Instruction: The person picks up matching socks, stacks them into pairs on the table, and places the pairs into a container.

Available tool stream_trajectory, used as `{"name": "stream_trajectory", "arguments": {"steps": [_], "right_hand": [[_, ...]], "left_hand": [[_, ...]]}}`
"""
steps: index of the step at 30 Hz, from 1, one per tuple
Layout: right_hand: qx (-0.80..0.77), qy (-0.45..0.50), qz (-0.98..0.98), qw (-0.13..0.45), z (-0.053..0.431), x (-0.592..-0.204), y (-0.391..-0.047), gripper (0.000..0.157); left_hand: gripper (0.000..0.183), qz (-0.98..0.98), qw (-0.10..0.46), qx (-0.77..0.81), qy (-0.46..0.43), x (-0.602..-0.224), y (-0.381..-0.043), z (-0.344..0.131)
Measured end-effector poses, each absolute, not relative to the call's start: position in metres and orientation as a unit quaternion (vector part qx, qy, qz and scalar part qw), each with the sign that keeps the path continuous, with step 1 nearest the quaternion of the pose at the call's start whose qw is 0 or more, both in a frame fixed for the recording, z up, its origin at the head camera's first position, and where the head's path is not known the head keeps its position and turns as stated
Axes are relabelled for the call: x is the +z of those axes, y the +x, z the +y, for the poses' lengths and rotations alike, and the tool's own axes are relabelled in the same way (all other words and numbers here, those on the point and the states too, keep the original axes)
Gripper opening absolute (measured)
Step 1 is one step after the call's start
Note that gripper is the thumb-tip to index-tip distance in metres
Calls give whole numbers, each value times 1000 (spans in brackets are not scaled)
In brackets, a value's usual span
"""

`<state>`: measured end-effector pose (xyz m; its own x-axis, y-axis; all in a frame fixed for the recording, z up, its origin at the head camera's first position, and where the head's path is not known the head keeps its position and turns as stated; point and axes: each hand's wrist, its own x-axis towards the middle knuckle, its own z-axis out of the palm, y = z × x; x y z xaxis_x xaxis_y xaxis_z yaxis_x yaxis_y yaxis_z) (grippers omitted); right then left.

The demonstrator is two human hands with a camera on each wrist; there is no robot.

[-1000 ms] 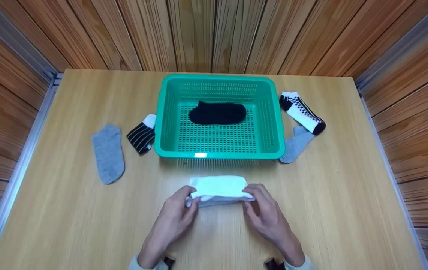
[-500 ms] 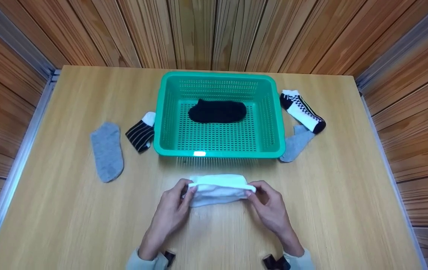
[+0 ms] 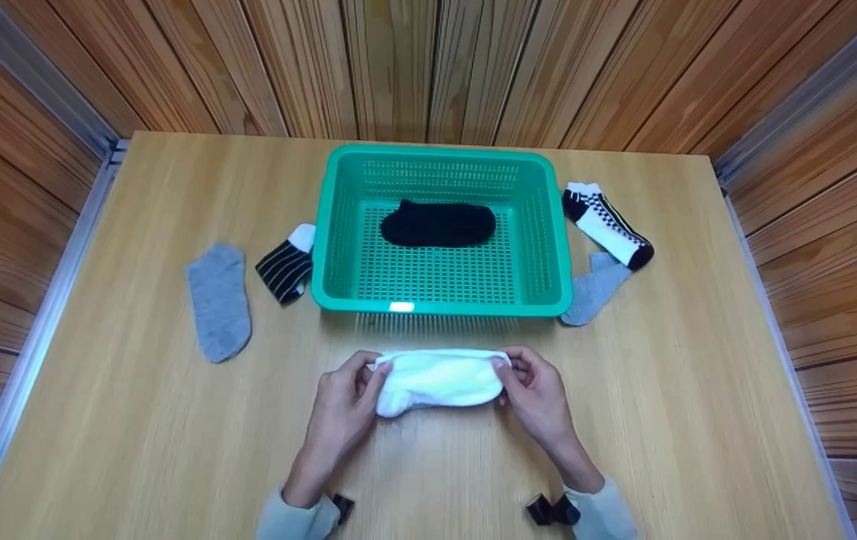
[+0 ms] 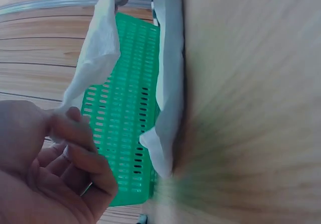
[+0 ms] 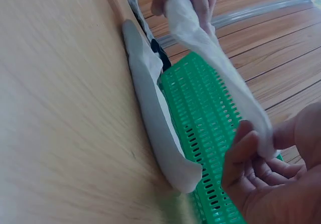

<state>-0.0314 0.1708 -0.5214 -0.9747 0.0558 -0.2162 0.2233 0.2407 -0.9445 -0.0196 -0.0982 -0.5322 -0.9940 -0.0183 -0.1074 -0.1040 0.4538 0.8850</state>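
Observation:
A white ankle sock (image 3: 440, 379) is stretched sideways between my two hands, in front of the basket. At its left end my left hand (image 3: 342, 409) pinches the edge between thumb and fingers. My right hand (image 3: 545, 401) pinches the other end the same way. Both wrist views show this sock raised off the table. Below it a second white sock (image 4: 170, 73) lies on the tabletop, seen along its length in the right wrist view too, where this lower sock (image 5: 155, 118) has one end turned up. From the head view the held sock covers it.
Behind the hands stands a green basket (image 3: 440, 307) with black socks (image 3: 440, 224) inside. Left of it lie a grey sock (image 3: 218, 304) and a black striped sock (image 3: 282, 270). A black-and-white sock (image 3: 608, 225) overlaps another grey sock (image 3: 595, 292) on the right.
The near edge of the white sock has come up and away from me, and its whole outline now faces the head camera. Both hands have shifted slightly toward the basket, keeping their pinch.

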Motion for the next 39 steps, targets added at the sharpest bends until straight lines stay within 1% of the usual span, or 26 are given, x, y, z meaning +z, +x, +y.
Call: {"name": "stream_trajectory", "arguments": {"steps": [5,11,15,20,23,28,34,39], "right_hand": [[-589,112,798,59,172,-524,-32,19],[-598,147,784,71,172,-522,-33,25],[-573,150,802,78,170,-523,-34,21],[-480,112,869,54,167,-527,-37,15],[-438,78,895,44,169,-529,-38,12],[-398,44,916,42,170,-530,-40,10],[-376,52,924,55,165,-527,-46,13],[-352,71,931,67,163,-530,-50,17]], "left_hand": [[23,857,59,509,-51,-534,-21,-99],[21,829,93,549,-56,-534,-23,-99],[26,811,138,564,-67,-534,-25,-97],[34,826,176,530,-78,-532,-27,-98],[32,847,180,494,-79,-533,-28,-99],[24,873,162,454,-76,-533,-29,-100],[23,893,142,420,-81,-534,-31,-102],[22,897,152,407,-82,-536,-32,-101]]}}
